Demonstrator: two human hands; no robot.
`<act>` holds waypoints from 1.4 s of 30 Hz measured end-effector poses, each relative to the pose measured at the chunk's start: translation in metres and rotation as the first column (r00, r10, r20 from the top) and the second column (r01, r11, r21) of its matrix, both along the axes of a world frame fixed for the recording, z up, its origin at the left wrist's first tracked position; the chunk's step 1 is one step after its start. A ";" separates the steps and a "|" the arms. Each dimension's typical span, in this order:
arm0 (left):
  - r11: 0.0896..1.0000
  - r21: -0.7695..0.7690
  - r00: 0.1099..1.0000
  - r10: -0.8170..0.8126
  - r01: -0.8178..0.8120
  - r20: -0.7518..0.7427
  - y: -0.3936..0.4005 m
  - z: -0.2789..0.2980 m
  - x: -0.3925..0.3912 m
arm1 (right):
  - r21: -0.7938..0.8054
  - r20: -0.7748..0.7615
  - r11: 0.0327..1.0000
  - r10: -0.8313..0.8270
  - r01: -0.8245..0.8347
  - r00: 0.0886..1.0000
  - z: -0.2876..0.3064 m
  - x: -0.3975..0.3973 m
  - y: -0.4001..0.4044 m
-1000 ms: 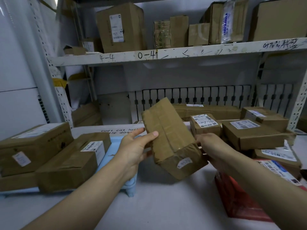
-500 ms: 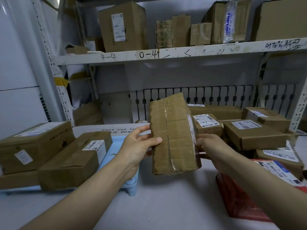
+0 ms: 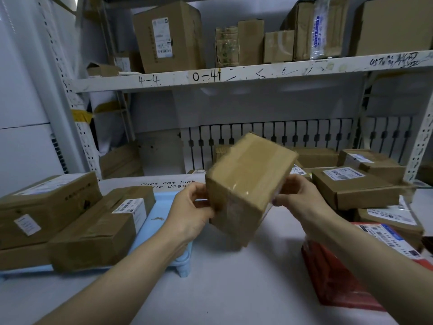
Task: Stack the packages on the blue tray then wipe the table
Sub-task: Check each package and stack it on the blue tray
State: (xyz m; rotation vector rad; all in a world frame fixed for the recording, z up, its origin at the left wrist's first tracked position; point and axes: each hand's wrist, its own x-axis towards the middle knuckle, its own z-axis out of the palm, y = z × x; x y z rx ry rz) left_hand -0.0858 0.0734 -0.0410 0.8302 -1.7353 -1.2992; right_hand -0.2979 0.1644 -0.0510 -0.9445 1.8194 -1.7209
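Fingers (image 3: 199, 204) of the left hand (image 3: 191, 215) and right hand (image 3: 296, 199) clamp a taped cardboard package (image 3: 246, 186), now tipped end-forward rather than upright, above the table (image 3: 222, 289) beside the blue tray's (image 3: 161, 207) bare right end, seemingly readied for stacking.

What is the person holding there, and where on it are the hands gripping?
A brown taped cardboard package, held tilted above the table. The left hand grips its left side and the right hand its right side.
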 end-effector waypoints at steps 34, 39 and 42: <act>0.942 0.336 0.996 0.028 0.004 -0.090 0.005 0.005 0.002 | -0.118 0.042 0.989 0.092 -0.086 0.995 0.010 0.018 0.007; 0.939 0.336 0.997 -0.074 0.071 -0.006 0.012 0.008 0.000 | -0.137 0.018 0.985 0.105 -0.102 0.994 0.011 0.019 0.007; 0.929 0.366 0.998 -0.050 0.062 -0.041 0.012 0.007 -0.003 | -0.159 0.032 0.980 0.130 -0.123 0.991 0.014 0.017 0.008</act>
